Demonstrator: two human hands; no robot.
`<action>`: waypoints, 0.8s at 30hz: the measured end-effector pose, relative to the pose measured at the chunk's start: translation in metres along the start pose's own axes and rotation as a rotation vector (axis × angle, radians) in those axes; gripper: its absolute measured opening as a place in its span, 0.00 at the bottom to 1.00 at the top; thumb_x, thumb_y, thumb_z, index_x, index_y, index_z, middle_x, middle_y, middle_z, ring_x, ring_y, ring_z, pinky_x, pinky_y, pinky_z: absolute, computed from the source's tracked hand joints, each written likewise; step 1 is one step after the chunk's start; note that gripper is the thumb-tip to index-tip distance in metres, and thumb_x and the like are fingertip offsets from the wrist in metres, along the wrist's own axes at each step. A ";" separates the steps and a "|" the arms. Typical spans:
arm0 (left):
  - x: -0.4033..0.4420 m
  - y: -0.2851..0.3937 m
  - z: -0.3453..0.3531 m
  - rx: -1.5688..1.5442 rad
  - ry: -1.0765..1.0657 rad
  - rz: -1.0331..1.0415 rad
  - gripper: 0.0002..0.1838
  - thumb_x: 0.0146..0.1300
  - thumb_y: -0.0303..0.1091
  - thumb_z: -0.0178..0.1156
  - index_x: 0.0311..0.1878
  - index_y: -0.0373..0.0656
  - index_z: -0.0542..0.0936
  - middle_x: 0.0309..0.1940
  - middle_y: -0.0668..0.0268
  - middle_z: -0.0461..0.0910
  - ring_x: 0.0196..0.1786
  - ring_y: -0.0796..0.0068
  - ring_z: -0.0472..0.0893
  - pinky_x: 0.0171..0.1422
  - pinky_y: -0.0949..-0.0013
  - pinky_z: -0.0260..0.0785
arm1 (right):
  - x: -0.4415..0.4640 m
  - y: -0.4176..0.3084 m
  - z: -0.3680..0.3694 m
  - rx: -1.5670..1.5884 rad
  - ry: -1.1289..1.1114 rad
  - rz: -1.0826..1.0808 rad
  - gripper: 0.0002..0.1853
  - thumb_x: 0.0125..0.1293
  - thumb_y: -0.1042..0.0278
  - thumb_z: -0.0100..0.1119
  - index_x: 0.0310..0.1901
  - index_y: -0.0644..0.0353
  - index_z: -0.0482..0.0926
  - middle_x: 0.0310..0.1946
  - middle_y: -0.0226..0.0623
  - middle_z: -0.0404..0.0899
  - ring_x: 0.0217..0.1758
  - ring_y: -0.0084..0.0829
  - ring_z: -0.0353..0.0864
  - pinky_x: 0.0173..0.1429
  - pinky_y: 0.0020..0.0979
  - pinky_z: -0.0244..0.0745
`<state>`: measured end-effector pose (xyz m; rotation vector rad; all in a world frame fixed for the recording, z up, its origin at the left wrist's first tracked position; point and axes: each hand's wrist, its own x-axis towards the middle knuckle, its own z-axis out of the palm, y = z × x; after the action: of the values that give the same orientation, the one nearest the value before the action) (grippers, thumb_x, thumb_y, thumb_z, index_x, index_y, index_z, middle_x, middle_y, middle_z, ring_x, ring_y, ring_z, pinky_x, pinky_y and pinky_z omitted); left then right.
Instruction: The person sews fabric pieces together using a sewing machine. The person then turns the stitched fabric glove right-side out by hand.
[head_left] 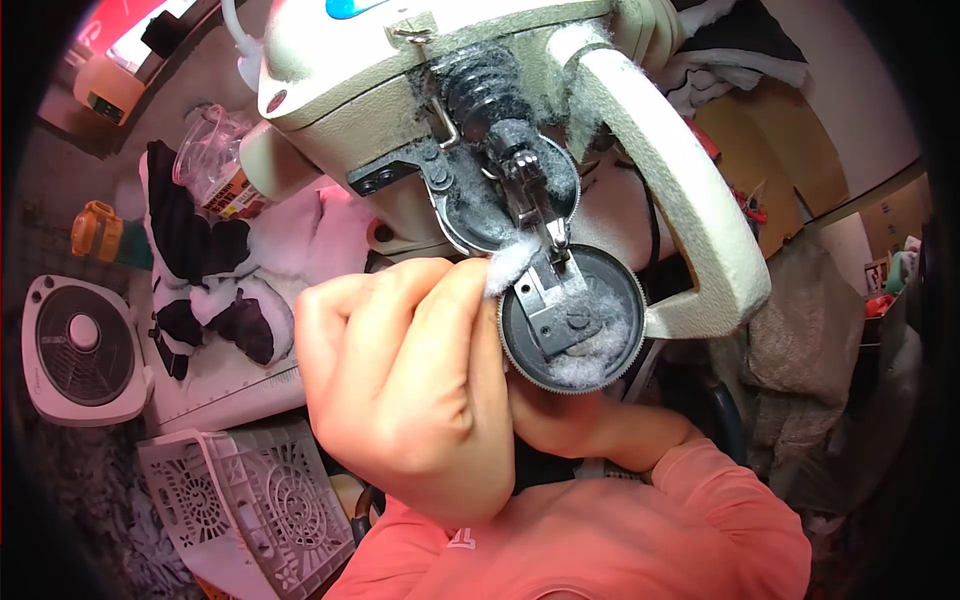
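A cream sewing machine (360, 70) stands in front of me, its needle area coated with grey lint. Below the needle, a round toothed disc (520, 350) carries a metal plate and loose fluff. My left hand (410, 370) is closed just left of the disc, fingers curled and pressed together, with a tuft of white fluffy material (511, 266) at its fingertips beside the disc edge. Under the disc, my right hand (550, 415) reaches in from the right; its fingers are hidden behind the disc and my left hand.
Black and white fluffy pieces (250, 320) lie on the table at the left, near a clear plastic jar (212, 160). A small fan (85, 345) and a white plastic basket (250, 500) stand further left. The machine's curved arm (690, 190) is at the right.
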<state>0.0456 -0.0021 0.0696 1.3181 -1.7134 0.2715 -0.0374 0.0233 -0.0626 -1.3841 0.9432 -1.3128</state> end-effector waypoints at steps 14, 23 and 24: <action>-0.016 -0.008 0.020 -0.215 0.117 -0.040 0.11 0.47 0.08 0.64 0.35 0.29 0.82 0.31 0.57 0.81 0.34 0.70 0.80 0.42 0.74 0.73 | 0.008 -0.006 0.004 -0.360 0.007 -0.210 0.21 0.60 0.77 0.61 0.57 0.64 0.74 0.53 0.44 0.77 0.57 0.39 0.76 0.60 0.39 0.70; -0.035 -0.037 0.018 -0.395 -0.101 0.048 0.20 0.57 0.09 0.57 0.50 0.36 0.65 0.46 0.49 0.75 0.45 0.68 0.77 0.53 0.71 0.70 | 0.008 0.007 0.001 -0.664 0.101 -0.421 0.19 0.59 0.66 0.64 0.53 0.58 0.79 0.48 0.40 0.81 0.52 0.43 0.80 0.54 0.42 0.73; -0.034 -0.038 0.015 -0.394 -0.101 0.048 0.20 0.57 0.09 0.57 0.50 0.36 0.65 0.46 0.49 0.75 0.45 0.68 0.77 0.53 0.71 0.70 | 0.011 0.002 -0.001 -0.663 0.100 -0.420 0.19 0.59 0.66 0.64 0.53 0.58 0.79 0.48 0.40 0.81 0.52 0.43 0.80 0.54 0.42 0.73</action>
<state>0.0695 -0.0051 0.0219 1.0152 -1.7742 -0.1055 -0.0372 0.0125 -0.0618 -2.1283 1.2723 -1.4477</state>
